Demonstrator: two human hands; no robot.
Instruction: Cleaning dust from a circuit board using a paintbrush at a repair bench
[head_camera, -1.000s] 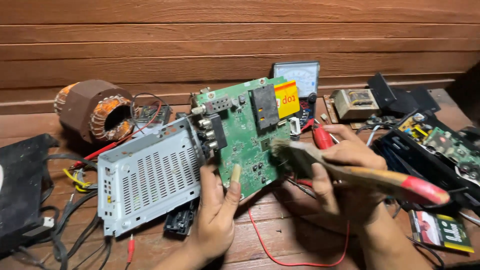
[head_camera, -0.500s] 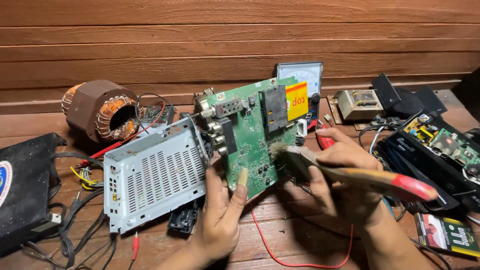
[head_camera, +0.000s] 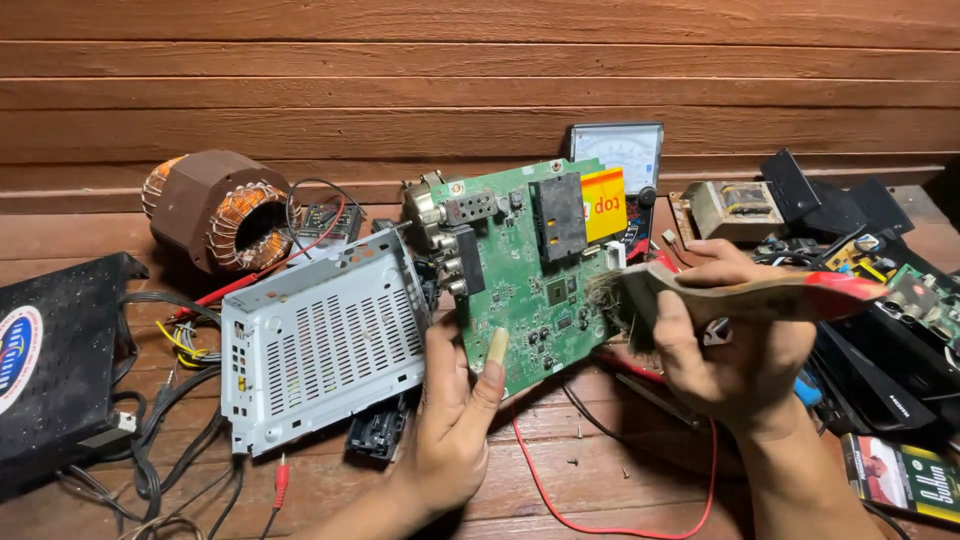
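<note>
Fingers of our left hand (head_camera: 455, 420) are clamped on the lower edge of a green circuit board (head_camera: 525, 270), thumb pressed flat on its face, so that grip holds the board tilted up above the wooden bench (head_camera: 640, 480). Our right hand (head_camera: 735, 335) is closed around the wooden handle of a paintbrush (head_camera: 740, 295), whose red-tipped end points toward 3 o'clock while the worn bristles touch the board's right edge. The board carries silver connectors at its 10 o'clock corner, a black slot near the top, and a yellow sticker at 1 o'clock. Just beside the board at 9 o'clock lies a perforated grey metal chassis (head_camera: 320, 340), with a small black plug part under its lower edge. At 12 o'clock, behind the board, an analogue meter (head_camera: 618, 150) leans against the wooden wall. A red wire (head_camera: 600, 510) loops over the bench at 6 o'clock, near a few loose screws. Farther out at 9 o'clock sits a copper-wound motor stator (head_camera: 215, 210), and beyond it a black case (head_camera: 50, 360) with tangled cables. At 3 o'clock we see a small transformer (head_camera: 735, 205) and a heap of dark electronic parts.
</note>
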